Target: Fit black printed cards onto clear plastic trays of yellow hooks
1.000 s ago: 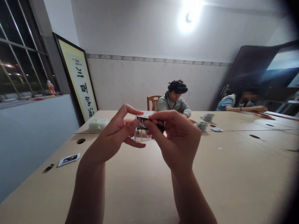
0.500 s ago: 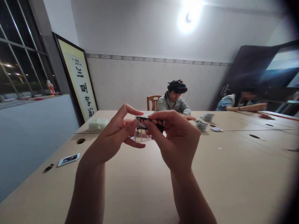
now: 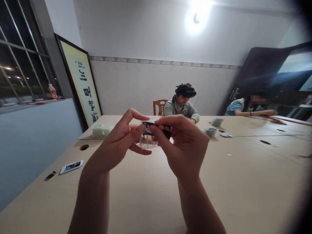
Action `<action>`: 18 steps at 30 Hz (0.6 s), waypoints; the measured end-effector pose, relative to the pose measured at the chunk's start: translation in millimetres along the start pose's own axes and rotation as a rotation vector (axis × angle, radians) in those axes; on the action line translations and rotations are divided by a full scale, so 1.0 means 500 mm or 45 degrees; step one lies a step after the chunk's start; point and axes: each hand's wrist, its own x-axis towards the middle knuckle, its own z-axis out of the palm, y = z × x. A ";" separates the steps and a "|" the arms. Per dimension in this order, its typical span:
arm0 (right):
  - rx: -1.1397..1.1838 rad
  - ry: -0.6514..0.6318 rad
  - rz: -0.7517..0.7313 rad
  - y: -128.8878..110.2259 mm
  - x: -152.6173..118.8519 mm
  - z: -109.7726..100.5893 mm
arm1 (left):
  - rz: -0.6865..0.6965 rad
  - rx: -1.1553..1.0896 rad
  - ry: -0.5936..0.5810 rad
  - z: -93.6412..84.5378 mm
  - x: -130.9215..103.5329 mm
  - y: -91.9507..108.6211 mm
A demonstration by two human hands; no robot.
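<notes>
A small clear plastic box with pale contents is held up over the table by my left hand. Its fingers and thumb grip the box from the left side. My right hand pinches a black printed label between thumb and forefinger. The label lies across the upper front of the box, and its right part stands out past the box. Whether it is stuck down cannot be made out. My right palm and curled fingers are partly hidden.
On the table at left lie a white packet and a small black label piece. Clear boxes stand behind my left hand. Stacked packets sit at right. Two people sit across the table.
My hands, the box and the label have hardly moved. Across the table, one person's hand has drawn in from the stacked packets. The person at far right has shifted an arm slightly.
</notes>
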 end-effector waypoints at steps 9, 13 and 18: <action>0.028 0.009 0.020 0.000 -0.002 0.001 | -0.004 0.009 0.007 0.001 0.000 0.001; 0.026 0.005 0.017 0.001 -0.002 0.004 | -0.006 0.022 0.020 0.001 -0.002 0.002; 0.025 0.013 0.020 0.003 -0.003 0.007 | 0.007 0.040 0.024 0.003 -0.002 0.000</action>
